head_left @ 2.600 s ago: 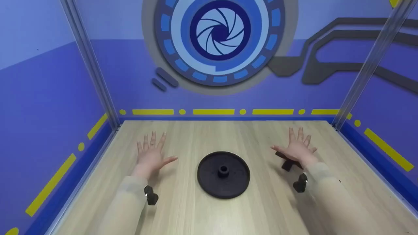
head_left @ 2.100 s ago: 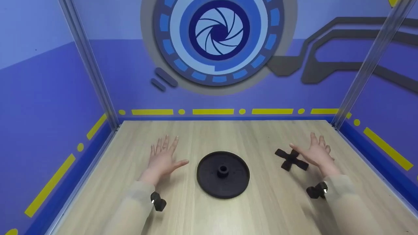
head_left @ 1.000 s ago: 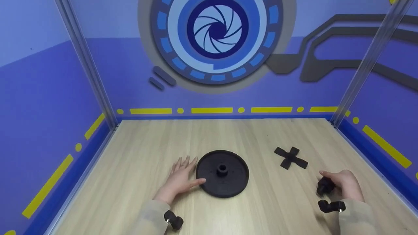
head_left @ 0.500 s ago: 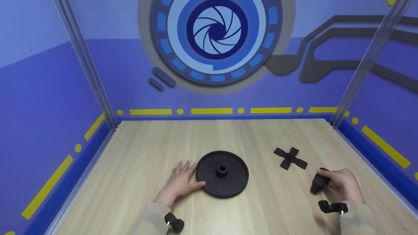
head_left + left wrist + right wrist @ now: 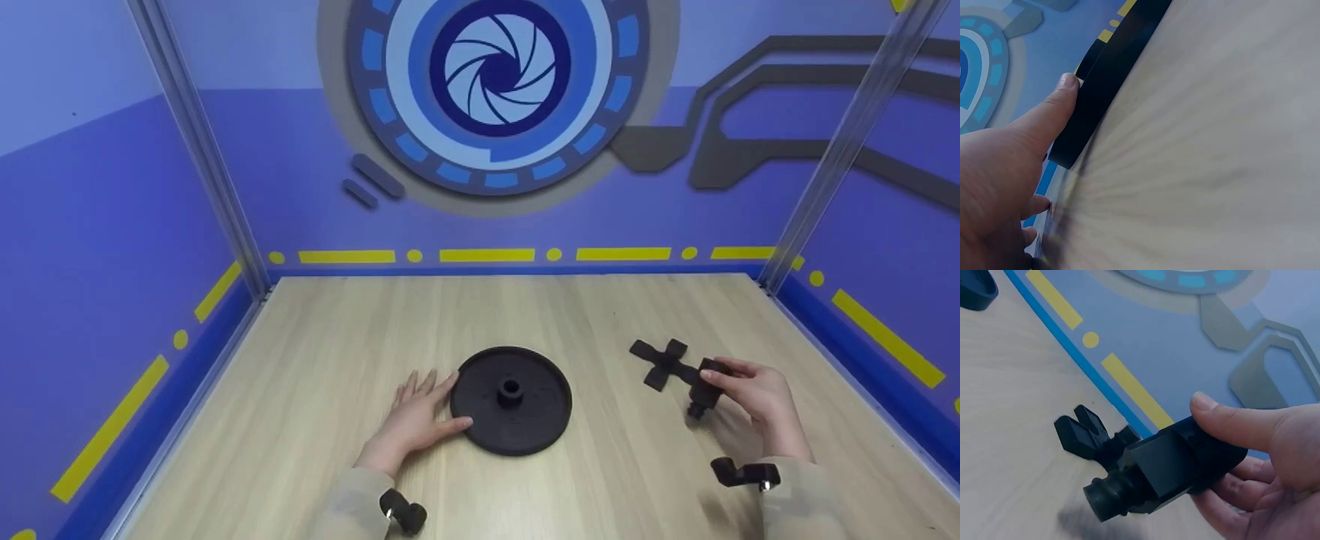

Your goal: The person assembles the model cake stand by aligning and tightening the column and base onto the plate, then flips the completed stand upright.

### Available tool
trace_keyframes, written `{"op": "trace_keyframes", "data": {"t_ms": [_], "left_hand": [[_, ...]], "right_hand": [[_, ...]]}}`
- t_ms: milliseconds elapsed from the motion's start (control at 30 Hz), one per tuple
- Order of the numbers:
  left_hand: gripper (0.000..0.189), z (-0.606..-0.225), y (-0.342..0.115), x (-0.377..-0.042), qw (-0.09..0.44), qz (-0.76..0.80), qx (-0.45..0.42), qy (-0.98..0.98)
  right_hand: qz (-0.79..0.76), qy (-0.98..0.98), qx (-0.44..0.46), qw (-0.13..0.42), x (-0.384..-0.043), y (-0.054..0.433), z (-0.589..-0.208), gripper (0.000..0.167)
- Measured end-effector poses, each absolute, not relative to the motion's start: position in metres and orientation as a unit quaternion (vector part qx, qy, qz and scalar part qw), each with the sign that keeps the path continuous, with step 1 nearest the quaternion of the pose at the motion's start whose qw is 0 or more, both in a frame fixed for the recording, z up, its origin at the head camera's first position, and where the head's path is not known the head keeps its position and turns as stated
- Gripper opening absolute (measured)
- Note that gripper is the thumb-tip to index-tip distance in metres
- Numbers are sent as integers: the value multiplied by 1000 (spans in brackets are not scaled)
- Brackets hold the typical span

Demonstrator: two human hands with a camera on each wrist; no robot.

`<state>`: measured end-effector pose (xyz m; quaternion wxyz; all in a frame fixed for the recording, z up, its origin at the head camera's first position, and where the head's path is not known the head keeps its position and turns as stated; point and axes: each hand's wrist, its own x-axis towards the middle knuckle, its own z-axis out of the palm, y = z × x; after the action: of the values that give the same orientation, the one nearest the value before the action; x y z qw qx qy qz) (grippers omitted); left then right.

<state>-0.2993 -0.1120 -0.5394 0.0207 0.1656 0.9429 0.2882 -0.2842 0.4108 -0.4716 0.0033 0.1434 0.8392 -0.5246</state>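
On the wooden table lies a round black disc (image 5: 514,431) with a raised rim and a hollow central hub. Beside its left edge is my left hand (image 5: 411,424), fingers outstretched, the straight thumb resting on the rim (image 5: 1109,79). My right hand (image 5: 761,394) pinches a black blocky part (image 5: 705,390) between thumb and fingers. The right wrist view shows this part (image 5: 1168,461) with a boxy body and a ribbed round stub pointing down and left. A black cross-shaped piece (image 5: 664,365) with four flared arms lies behind it, one arm partly covered in the head view.
Blue printed panels (image 5: 360,217) with yellow dashes rise behind and at both sides of the table (image 5: 337,315). Metal posts (image 5: 214,157) stand at the back corners. A small black camera is worn on each wrist.
My left hand moved right to the disc's edge, then stayed. My right hand moved back from the cross-shaped piece, took hold of the blocky part, and carried it left and away from me, turning it.
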Motion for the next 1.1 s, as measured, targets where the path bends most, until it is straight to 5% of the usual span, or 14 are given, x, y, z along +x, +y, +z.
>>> {"op": "trace_keyframes", "data": {"t_ms": [300, 1100], "left_hand": [[85, -541, -111, -300, 23, 295, 162, 941], [86, -547, -112, -300, -2, 332, 152, 931]], "right_hand": [[-602, 795, 59, -50, -295, 380, -474, 77], [-643, 761, -24, -84, -328, 244, -466, 55]]}}
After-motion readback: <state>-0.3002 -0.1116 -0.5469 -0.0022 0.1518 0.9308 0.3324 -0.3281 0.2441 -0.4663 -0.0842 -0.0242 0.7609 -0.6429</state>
